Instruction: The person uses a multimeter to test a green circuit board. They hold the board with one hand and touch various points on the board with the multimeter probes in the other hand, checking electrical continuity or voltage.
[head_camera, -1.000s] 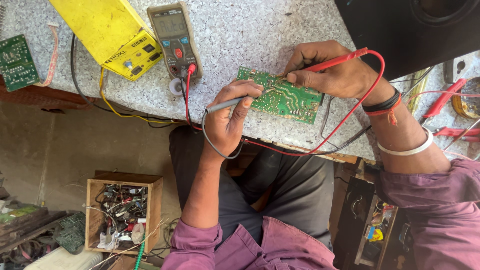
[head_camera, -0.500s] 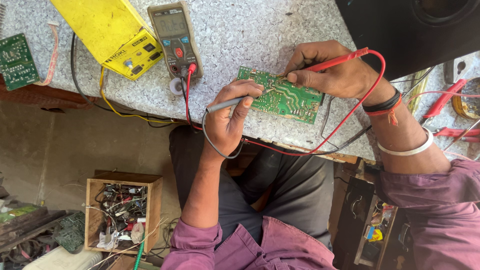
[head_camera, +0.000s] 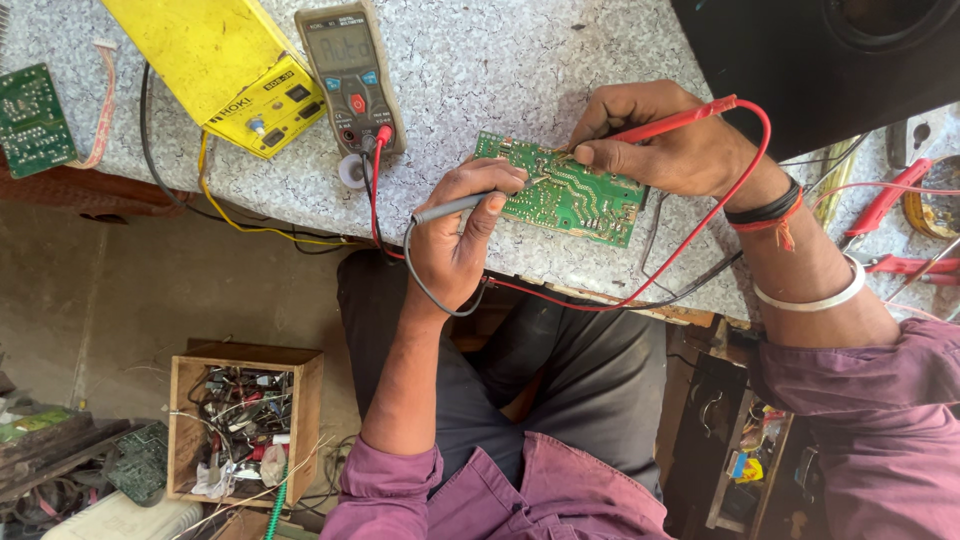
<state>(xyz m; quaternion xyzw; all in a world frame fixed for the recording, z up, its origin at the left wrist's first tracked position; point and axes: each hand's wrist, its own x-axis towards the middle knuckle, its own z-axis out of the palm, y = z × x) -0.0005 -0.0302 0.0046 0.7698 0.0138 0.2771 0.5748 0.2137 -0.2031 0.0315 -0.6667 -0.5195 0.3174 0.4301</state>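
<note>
A green circuit board (head_camera: 580, 205) lies on the speckled grey worktop (head_camera: 500, 60). My left hand (head_camera: 455, 235) grips a grey test probe (head_camera: 450, 208) with its tip on the board's left part. My right hand (head_camera: 670, 140) holds a red test probe (head_camera: 680, 122) against the board's upper edge. Red and black leads (head_camera: 640, 290) loop from the probes along the table's edge back to a grey digital multimeter (head_camera: 350, 80) standing left of the board.
A yellow instrument case (head_camera: 215, 65) sits left of the meter, with a second green board (head_camera: 30, 120) at the far left. A black speaker box (head_camera: 830, 60) and red-handled tools (head_camera: 890, 200) are on the right. A wooden box of parts (head_camera: 245, 420) stands on the floor.
</note>
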